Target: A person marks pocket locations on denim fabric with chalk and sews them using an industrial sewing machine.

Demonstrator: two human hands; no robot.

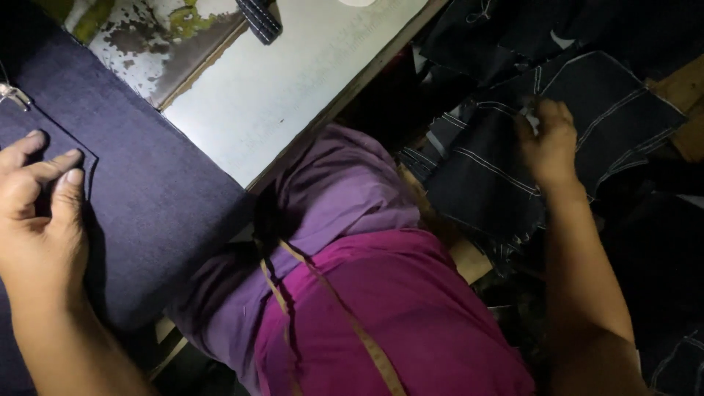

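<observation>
My left hand (40, 209) rests on a large piece of dark blue denim (147, 183) spread over the table at the left, with its fingers bent on a smaller denim patch (66, 139) lying on top. Far out to the right, my right hand (548, 143) reaches down into a pile of dark denim pieces with white stitching (484, 176) beside the table. Its fingers pinch the edge of the top piece. A metal part of a sewing machine (15, 95) shows at the left edge, just above my left hand.
The pale table top (293, 81) runs diagonally, with a worn, stained panel (161, 44) at the back. A dark stitched strip (260, 18) lies at the top. My purple and magenta clothes (367, 293) and a tape measure (352, 323) fill the lower middle.
</observation>
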